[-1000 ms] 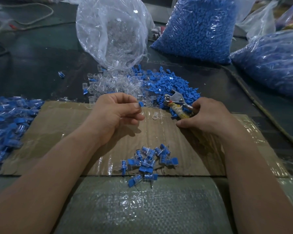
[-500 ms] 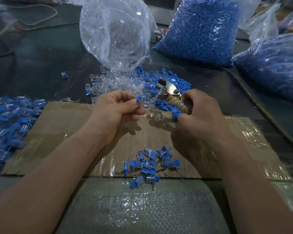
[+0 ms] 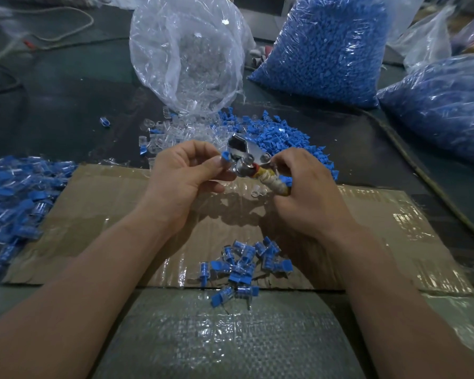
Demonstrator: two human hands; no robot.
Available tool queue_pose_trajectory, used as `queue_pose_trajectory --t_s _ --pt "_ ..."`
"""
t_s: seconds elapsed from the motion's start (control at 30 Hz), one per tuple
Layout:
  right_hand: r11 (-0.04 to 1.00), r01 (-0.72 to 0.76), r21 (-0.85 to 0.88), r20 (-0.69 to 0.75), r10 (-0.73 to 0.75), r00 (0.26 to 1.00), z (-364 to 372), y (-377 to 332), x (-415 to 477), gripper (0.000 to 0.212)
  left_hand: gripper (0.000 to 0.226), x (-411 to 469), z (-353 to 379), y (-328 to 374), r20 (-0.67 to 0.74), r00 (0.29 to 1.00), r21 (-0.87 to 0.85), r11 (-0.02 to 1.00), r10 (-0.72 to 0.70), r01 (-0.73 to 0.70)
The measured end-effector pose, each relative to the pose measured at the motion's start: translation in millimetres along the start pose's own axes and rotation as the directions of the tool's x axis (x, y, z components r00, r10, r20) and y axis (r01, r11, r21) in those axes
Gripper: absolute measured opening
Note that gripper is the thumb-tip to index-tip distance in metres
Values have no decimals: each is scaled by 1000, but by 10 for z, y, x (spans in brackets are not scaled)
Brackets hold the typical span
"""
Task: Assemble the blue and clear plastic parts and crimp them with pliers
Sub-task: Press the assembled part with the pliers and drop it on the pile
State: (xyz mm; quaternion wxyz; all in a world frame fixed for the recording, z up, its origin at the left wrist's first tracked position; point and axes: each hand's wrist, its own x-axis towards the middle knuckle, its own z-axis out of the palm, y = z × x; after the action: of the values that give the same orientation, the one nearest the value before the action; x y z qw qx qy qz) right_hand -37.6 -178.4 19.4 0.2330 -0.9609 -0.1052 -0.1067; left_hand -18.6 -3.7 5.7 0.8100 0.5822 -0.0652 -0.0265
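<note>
My left hand pinches a small blue and clear part between thumb and forefinger, held above the cardboard. My right hand grips the tape-wrapped handles of metal pliers, whose jaws sit right against the blue part. Loose clear parts and loose blue parts lie mixed in a heap just beyond the hands. A small pile of assembled pieces lies on the cardboard between my forearms.
A taped cardboard sheet covers the work area. An open clear bag of clear parts and full bags of blue parts stand behind. More assembled pieces are heaped at the left. A cord runs along the right.
My right hand lifted the pliers off the blue heap and brought them left to the part. My left hand rose slightly, still pinching the part.
</note>
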Motion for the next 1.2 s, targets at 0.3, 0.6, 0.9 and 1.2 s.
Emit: queue_pose_trajectory --t_s 0.3,0.6,0.9,1.2 --pt "1000 15 -10 37 -15 999 15 2 -5 30 11 -12 -4 -5 -1 1000 59 998 31 -31" --pt "996 77 -38 43 -75 996 3 -20 -7 23 13 -25 19 -25 20 993 186 976 113 -114" --pt "997 69 26 37 -70 997 -11 -43 -2 35 19 -33 24 -24 11 986 276 947 165 -162" --pt "999 52 12 57 -53 997 9 -31 14 22 20 -24 35 -39 -16 985 296 942 170 -158"
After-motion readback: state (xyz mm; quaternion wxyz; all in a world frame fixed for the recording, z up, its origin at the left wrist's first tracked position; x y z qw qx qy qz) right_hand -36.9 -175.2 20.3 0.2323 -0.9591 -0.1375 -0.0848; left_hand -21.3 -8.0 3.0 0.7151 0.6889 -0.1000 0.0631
